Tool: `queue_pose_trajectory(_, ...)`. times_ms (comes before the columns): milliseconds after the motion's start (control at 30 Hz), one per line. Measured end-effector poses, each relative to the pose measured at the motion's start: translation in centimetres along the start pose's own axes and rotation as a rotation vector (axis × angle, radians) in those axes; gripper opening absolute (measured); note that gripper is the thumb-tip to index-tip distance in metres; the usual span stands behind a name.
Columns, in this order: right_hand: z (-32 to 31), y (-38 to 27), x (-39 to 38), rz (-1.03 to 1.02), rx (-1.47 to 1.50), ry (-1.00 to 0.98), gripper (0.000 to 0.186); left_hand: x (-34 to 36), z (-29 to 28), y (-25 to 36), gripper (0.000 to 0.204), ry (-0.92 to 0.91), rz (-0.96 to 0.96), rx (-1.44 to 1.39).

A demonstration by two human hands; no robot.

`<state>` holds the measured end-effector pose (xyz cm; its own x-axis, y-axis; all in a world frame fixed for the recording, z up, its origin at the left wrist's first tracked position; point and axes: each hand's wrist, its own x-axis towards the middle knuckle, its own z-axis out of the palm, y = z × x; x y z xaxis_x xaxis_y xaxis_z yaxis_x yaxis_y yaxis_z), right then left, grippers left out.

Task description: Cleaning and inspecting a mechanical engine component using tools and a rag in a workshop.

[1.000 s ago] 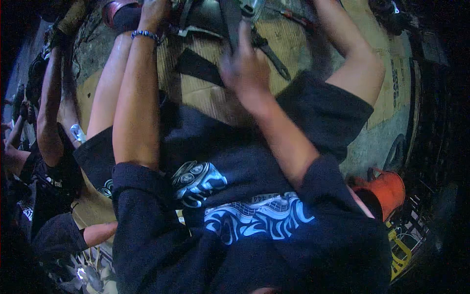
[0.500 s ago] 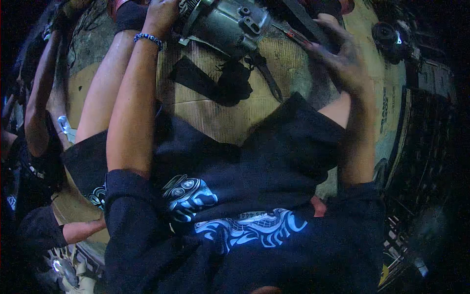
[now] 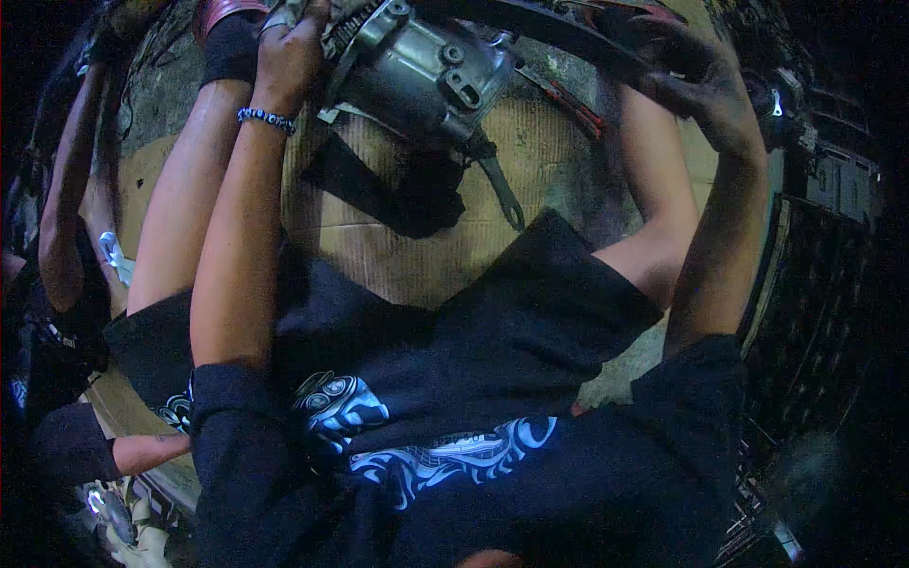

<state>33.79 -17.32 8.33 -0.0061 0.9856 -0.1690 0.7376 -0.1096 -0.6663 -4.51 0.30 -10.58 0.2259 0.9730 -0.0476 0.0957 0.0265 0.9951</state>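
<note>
A grey cast-metal housing (image 3: 421,80) with bolt bosses and a toothed part at its left end lies between my legs on the cardboard. My left hand (image 3: 292,57), a beaded bracelet at its wrist, is closed at the housing's left end, its fingertips partly cut off by the frame's upper edge. My right hand (image 3: 701,85), darkened with grime, is curled round the near end of a long dark bar (image 3: 568,33) that slants from behind the housing. Below that bar lies a thin tool with red handles (image 3: 568,102). A dark cloth (image 3: 398,185) lies beside the housing.
A flat metal handle with a holed end (image 3: 507,199) lies by the cloth. Stained cardboard (image 3: 350,251) covers the floor. Another person's arm (image 3: 71,180) is at the left, and another forearm (image 3: 151,452) lower left. Dark ribbed parts (image 3: 814,275) stand at the right.
My right hand has moved outward to the right, and the dark bar has swung away with it, uncovering the red-handled tool. My left hand stays at the housing. The whole view has shifted slightly.
</note>
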Motion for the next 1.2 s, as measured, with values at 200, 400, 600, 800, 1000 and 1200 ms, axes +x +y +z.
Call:
queue_pose_trajectory(200, 9.3, -9.6, 2.0, -0.009, 0.825, 0.697, 0.026, -2.5, -0.8, 1.7, 0.041, 0.179, 0.225, 0.392)
queue_pose_trajectory(400, 5.5, -0.9, 9.4, -0.199, 1.459, 0.503, 0.015, -2.8, 3.5, 3.4, 0.039, 0.203, 0.116, -0.016)
queue_pose_trajectory(600, 8.9, 0.6, 9.7, -0.103, 1.426, 0.585, 0.011, -2.5, 0.2, 1.5, 0.037, 0.153, 0.377, 0.609)
queue_pose_trajectory(800, 11.3, 2.1, 11.8, 0.384, 1.353, 0.515, 0.014, -1.5, -2.0, -1.3, 0.031, 0.121, 0.31, 0.794)
queue_pose_trajectory(1000, 17.0, 2.9, 12.8, 0.182, 1.376, 0.278, 0.015, -2.4, -3.0, -0.9, 0.044, 0.18, 0.622, 1.072)
queue_pose_trajectory(1200, 13.7, 4.9, 14.0, 0.424, 1.684, 0.371, 0.012, -3.3, 1.4, 2.1, 0.044, 0.223, 0.028, 0.038)
